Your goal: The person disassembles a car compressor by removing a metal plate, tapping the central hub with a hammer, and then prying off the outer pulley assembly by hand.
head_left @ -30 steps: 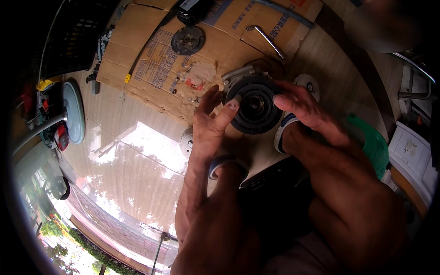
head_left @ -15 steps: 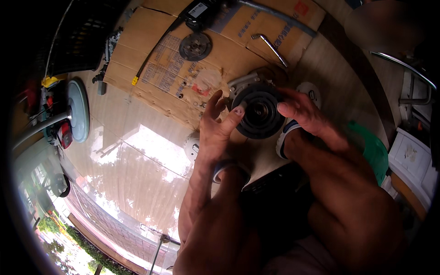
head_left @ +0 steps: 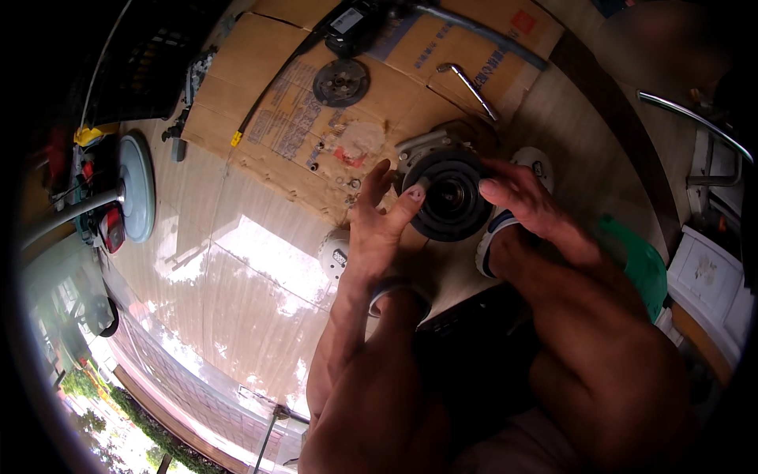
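A round black grooved pulley (head_left: 448,227) faces up between my feet, its center recessed around a small shaft. A grey cast-metal housing (head_left: 420,145) shows just behind it. My left hand (head_left: 381,213) is at the pulley's left side, thumb on the rim and the other fingers curved beyond it. On the opposite side, my right hand (head_left: 525,197) holds the rim with its thumb on the near face; its other fingertips are partly hidden. A dark round plate with holes (head_left: 341,82) lies farther off on the flattened cardboard (head_left: 245,99).
An L-shaped socket wrench (head_left: 471,91) and several small metal parts (head_left: 349,183) rest on the cardboard. Behind are a black tool (head_left: 347,24) and a grey hose (head_left: 482,33). A round stool (head_left: 136,188) stands left; a green plastic item (head_left: 638,265) and white box (head_left: 707,272) sit right.
The whole view has shifted slightly. Both hands stay at the pulley's sides, with little visible movement.
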A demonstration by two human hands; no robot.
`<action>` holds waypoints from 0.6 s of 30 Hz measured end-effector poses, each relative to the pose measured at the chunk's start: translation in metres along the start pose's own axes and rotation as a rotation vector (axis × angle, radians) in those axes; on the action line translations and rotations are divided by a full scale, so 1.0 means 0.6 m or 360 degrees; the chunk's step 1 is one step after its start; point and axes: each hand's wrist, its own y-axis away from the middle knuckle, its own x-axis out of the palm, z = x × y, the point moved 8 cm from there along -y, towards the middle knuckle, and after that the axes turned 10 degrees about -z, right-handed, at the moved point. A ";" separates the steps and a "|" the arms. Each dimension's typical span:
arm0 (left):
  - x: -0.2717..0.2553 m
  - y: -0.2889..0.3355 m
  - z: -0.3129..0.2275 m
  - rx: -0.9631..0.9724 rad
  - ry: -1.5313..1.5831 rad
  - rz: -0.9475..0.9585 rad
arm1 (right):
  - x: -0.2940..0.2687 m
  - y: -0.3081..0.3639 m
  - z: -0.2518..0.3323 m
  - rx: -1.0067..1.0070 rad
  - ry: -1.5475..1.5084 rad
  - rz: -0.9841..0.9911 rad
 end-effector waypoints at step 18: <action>0.002 0.013 0.006 0.0133 0.0058 0.0143 | 0.015 -0.003 0.036 0.0023 0.0194 0.0179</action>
